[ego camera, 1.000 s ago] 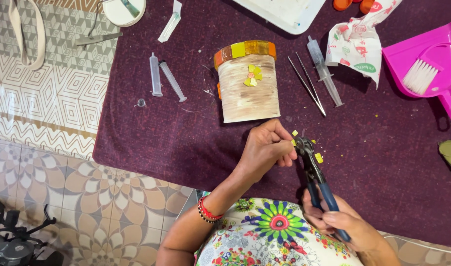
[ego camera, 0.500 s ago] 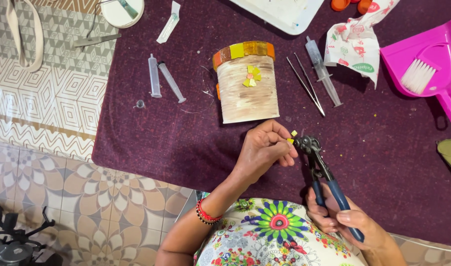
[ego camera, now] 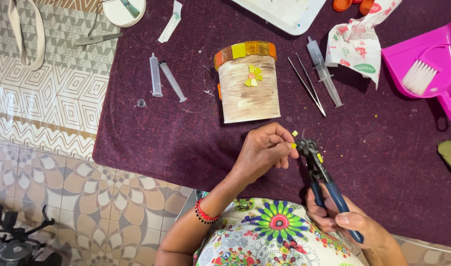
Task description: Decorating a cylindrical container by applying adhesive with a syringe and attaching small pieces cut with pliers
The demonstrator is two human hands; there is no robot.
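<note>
Left hand (ego camera: 264,152) pinching yellow tile (ego camera: 294,146), nippers (ego camera: 321,175) touching (bare cloth (ego camera: 161,148) leftward)

Dark purple cloth (ego camera: 151,143) covering floor; patterned mat (ego camera: 48,98) lying beside it at left. Lying on cloth: tipped-over jar (ego camera: 247,88) with orange and yellow tiles, two small syringes (ego camera: 162,79) near its left side, bigger syringe (ego camera: 324,74) and tweezers (ego camera: 306,84) near its right side. Pink dustpan (ego camera: 432,64) with little brush sitting at right edge. Crumpled wrapper (ego camera: 356,44) lying just beside dustpan. White tray (ego camera: 284,12) sitting at top.
</note>
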